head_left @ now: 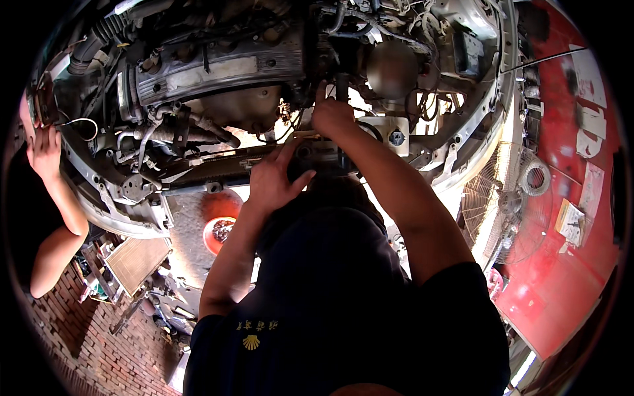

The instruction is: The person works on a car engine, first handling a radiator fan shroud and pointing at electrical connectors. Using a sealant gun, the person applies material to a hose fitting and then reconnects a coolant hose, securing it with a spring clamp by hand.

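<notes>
While left fingers (286, 153) spread open on the crossbar (323, 151), right fingers (321, 93) beside a black tube (341, 86), grip unclear

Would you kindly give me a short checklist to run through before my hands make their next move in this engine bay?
1. Bare left hand unpinched: thumb spread from the fingers, over the long dark metal crossbar. Ok.
2. Bare right hand has a secure hold beside the black cylindrical part: fingertips partly hidden. Cannot tell.
3. Gloves worn: none on either hand. Not ok, if gloves are wanted.
4. Co-worker's bare hand out of the way: at the far left, apart from both yours. Ok.
5. Orange-red round bowl clear of both hands: it sits left of your left forearm. Ok.
6. Round wire-guarded fan stopped: blades unclear. Cannot tell.
</notes>
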Demonstrator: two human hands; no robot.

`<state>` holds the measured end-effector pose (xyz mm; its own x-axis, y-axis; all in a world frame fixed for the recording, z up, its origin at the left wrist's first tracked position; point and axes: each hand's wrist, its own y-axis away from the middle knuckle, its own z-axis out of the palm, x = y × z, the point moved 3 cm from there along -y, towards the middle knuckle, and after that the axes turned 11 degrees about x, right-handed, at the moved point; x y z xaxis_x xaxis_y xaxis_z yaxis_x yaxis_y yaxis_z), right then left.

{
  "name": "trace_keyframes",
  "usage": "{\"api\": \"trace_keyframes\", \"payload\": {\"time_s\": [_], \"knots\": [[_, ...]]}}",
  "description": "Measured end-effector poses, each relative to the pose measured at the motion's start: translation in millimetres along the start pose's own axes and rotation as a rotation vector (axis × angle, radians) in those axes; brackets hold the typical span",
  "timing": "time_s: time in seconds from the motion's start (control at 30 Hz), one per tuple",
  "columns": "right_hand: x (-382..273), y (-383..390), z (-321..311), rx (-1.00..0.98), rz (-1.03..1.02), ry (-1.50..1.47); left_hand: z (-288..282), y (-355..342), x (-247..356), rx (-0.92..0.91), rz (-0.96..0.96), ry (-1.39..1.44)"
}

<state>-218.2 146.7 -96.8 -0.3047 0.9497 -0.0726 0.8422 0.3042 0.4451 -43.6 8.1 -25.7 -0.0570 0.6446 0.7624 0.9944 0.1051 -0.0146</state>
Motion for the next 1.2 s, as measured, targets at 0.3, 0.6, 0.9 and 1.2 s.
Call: {"api": "trace_keyframes", "payload": {"time_s": [0.3,0.6,0.9,1.2], "knots": [[11,6,-4,0.059,-0.073,-0.053,1,3,-1,0.029,0.018,0.018],[0,23,11,0.158,-0.397,-0.194,3,4,-3,0.033,0.029,0.021],[-10,19,10,-0.101,-0.265,-0.272,1,3,-2,-0.013,-0.025,0.013],[6,2,25,-0.386,-0.107,-0.656,2,-1,-1,-0.002,-0.009,0.01]]}}
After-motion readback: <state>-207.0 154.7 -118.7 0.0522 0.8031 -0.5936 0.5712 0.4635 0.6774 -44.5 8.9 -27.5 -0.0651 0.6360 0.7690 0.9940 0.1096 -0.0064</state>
